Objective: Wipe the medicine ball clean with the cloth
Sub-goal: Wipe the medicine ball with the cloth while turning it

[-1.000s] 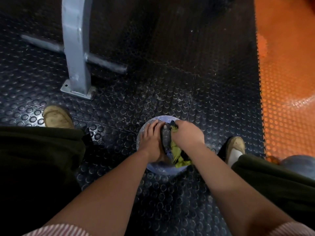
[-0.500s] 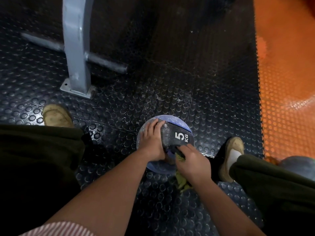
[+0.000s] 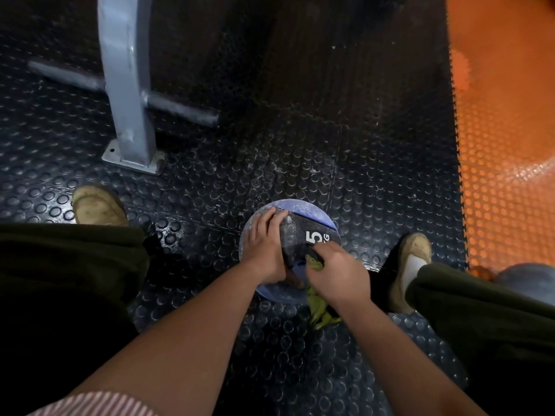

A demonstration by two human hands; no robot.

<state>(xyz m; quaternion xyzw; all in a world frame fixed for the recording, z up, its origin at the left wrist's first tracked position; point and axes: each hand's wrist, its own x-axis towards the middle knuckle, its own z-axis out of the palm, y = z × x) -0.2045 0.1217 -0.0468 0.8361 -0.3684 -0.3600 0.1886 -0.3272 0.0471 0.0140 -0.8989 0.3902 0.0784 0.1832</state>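
A blue and black medicine ball (image 3: 303, 219) marked "5 KG" sits on the studded black floor between my feet. My left hand (image 3: 265, 247) lies flat on the ball's left side, fingers straight, steadying it. My right hand (image 3: 338, 273) grips a yellow-green cloth (image 3: 319, 310) and presses it against the ball's near right side. Part of the cloth hangs below my right wrist. The ball's underside and near face are hidden by my hands.
A grey metal post (image 3: 127, 85) with a crossbar (image 3: 183, 109) stands bolted to the floor at back left. Orange studded flooring (image 3: 504, 145) borders the black mat on the right. Another grey ball (image 3: 531, 279) lies at far right behind my right leg. My shoes (image 3: 99, 207) flank the ball.
My right hand with the cloth has slid from the top of the ball down to its near right side, uncovering the "5 KG" mark. My left hand has stayed in place.
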